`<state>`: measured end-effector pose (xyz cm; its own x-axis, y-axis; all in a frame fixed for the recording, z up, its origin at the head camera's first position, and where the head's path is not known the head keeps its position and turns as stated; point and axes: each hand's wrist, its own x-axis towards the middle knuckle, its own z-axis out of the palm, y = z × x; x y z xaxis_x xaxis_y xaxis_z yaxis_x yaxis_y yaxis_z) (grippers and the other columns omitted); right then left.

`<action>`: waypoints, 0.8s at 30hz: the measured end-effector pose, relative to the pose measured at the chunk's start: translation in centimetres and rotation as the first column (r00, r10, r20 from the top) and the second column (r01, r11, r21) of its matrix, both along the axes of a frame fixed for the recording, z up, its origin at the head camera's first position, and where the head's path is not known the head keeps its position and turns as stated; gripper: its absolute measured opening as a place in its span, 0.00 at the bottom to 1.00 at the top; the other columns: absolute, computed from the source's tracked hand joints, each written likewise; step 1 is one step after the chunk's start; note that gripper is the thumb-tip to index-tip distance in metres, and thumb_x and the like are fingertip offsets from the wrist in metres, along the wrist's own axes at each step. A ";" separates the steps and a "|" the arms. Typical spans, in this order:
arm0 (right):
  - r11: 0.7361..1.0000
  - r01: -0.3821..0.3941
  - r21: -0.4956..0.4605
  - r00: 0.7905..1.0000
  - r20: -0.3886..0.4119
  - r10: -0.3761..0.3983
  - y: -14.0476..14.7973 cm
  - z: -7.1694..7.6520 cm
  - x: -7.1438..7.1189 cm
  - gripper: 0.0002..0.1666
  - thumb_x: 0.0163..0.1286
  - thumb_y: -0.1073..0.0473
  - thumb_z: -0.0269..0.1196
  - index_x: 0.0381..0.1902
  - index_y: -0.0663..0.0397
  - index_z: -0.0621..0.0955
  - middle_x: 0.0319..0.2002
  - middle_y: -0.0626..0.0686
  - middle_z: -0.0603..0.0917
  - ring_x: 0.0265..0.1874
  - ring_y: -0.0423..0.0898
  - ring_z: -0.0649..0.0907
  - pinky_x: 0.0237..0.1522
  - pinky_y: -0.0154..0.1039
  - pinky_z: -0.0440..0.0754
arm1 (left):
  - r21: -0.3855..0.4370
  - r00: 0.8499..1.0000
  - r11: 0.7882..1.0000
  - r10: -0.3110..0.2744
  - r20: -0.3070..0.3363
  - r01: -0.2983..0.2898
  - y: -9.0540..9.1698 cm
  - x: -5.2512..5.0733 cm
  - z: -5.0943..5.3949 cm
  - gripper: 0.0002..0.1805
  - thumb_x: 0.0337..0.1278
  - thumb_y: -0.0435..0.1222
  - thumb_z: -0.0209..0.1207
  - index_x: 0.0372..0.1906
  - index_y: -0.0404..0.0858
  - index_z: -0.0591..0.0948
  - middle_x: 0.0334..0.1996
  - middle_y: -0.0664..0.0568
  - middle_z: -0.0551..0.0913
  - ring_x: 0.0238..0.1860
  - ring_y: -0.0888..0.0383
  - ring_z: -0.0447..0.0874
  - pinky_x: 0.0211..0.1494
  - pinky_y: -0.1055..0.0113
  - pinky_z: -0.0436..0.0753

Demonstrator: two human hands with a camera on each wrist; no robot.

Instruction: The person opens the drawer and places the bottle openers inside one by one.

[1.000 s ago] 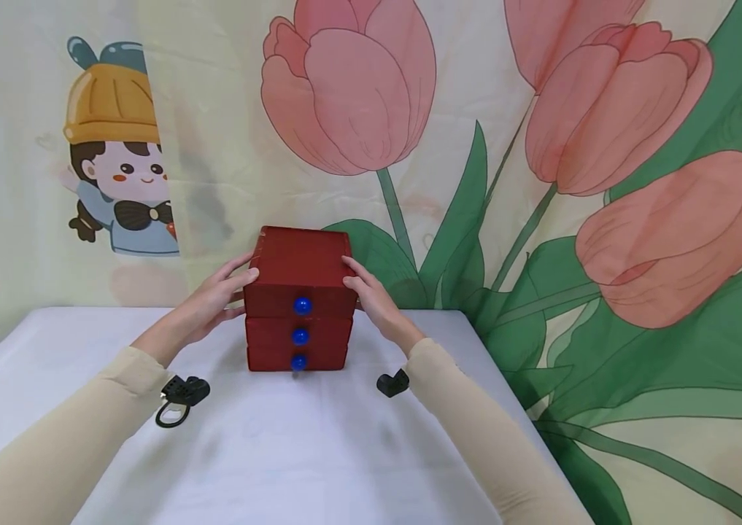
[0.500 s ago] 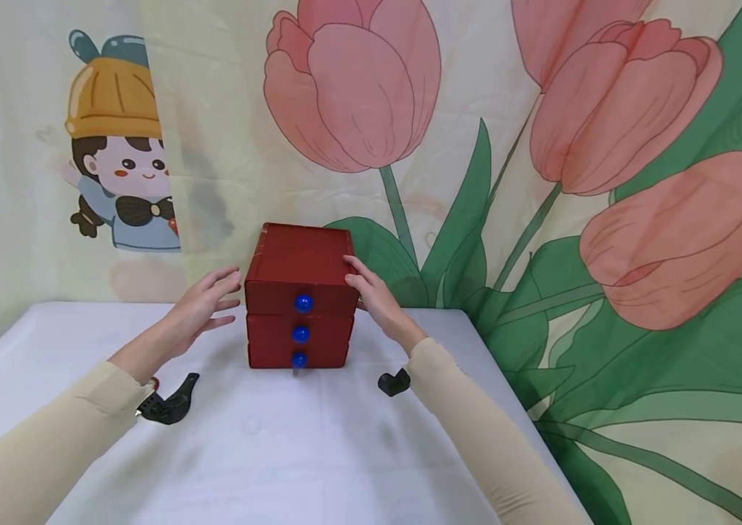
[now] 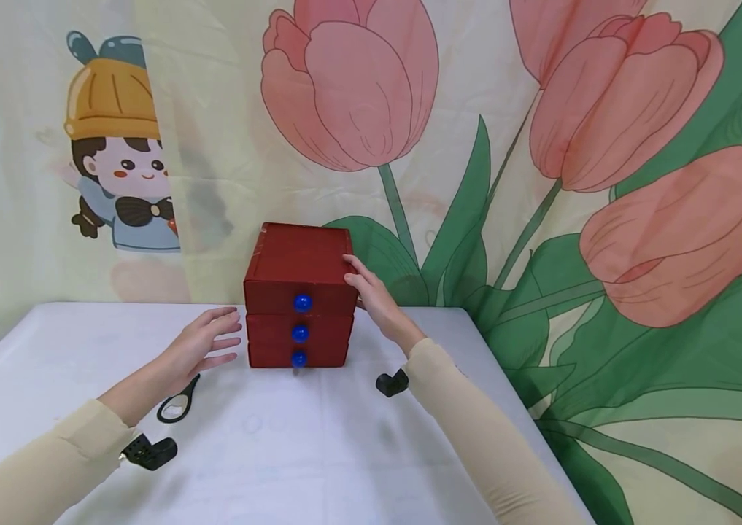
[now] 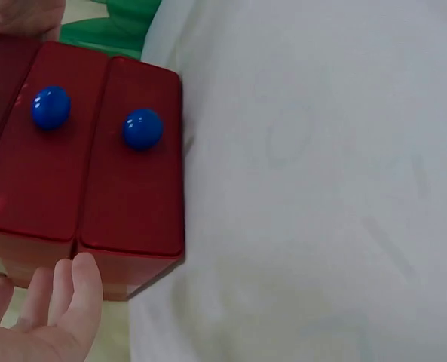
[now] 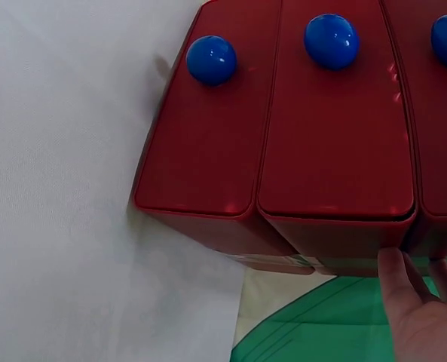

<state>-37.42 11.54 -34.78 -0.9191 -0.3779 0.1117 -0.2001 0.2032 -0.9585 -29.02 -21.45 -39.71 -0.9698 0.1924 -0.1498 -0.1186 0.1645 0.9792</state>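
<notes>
The red drawer box stood on the desk; just left of it hovered the left hand, fingers spread; the right hand, fingers extended, touched its right side.

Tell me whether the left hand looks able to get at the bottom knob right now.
Probably yes: the left hand is beside the box, holding nothing, and nothing shows in front of the bottom knob. The right hand, up at the box's other side, leaves the way free.
</notes>
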 end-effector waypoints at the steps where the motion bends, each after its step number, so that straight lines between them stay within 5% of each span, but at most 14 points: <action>1: 1.000 0.002 0.000 1.000 0.002 -0.002 0.0 -0.1 0.0 0.34 0.85 0.45 0.48 0.85 0.29 0.60 0.81 0.49 0.63 0.78 0.52 0.66 0.78 0.60 0.66 | 0.014 1.000 1.000 0.000 0.015 0.000 0.1 0.1 -0.3 0.49 0.82 0.60 0.47 0.87 0.38 0.41 0.83 0.30 0.52 0.80 0.31 0.59 0.74 0.45 0.74; 14: 1.000 0.015 0.004 1.000 0.004 -0.015 0.0 -0.2 -0.2 0.33 0.85 0.45 0.47 0.84 0.29 0.60 0.80 0.49 0.64 0.77 0.52 0.66 0.78 0.60 0.66 | 0.142 0.989 0.989 0.009 0.147 -0.030 1.0 1.0 -3.1 0.49 0.82 0.57 0.49 0.85 0.33 0.40 0.82 0.29 0.51 0.80 0.31 0.58 0.73 0.46 0.76; 24: 1.000 0.010 0.000 1.000 0.010 -0.010 0.0 -0.2 -0.2 0.33 0.85 0.45 0.47 0.84 0.27 0.60 0.80 0.48 0.64 0.77 0.51 0.67 0.78 0.59 0.66 | 0.300 0.956 0.954 -0.065 0.285 -0.025 1.9 1.2 -4.5 0.46 0.83 0.52 0.50 0.86 0.33 0.42 0.81 0.24 0.53 0.75 0.34 0.70 0.73 0.46 0.76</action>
